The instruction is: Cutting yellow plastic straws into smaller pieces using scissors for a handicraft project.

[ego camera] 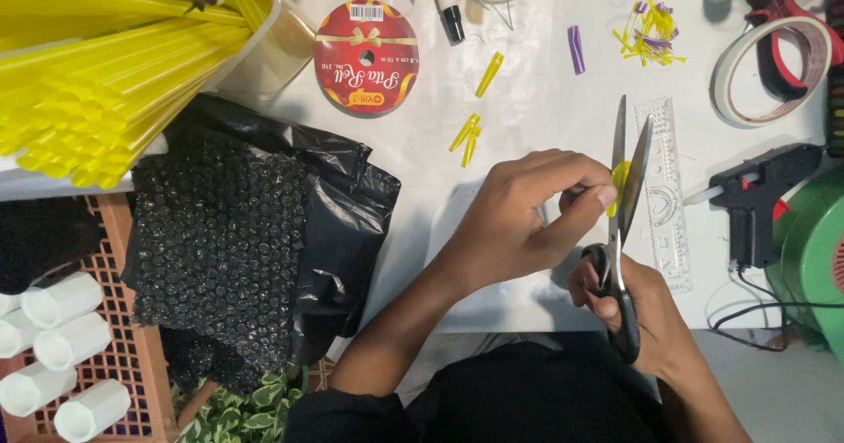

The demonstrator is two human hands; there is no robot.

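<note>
Near the surface's [527, 100] edge, the right hand [646, 315] has its grip closed through the black plastic loops of steel scissors [622, 223]. Their long axis runs near to far, tips pointing far, blades parted in a narrow V. Between the blades sits a small yellow strip [619, 186], pinched by the left hand [527, 223] with thumb and forefinger closed on it. Right lies a clear ruler [665, 223], then a black glue gun [758, 199]. Farther off, short yellow straw bits [468, 137] lie scattered.

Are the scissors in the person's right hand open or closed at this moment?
Open. The scissors in the right hand have their two blades spread in a narrow V, with the small yellow piece held by the left hand between them.
</note>
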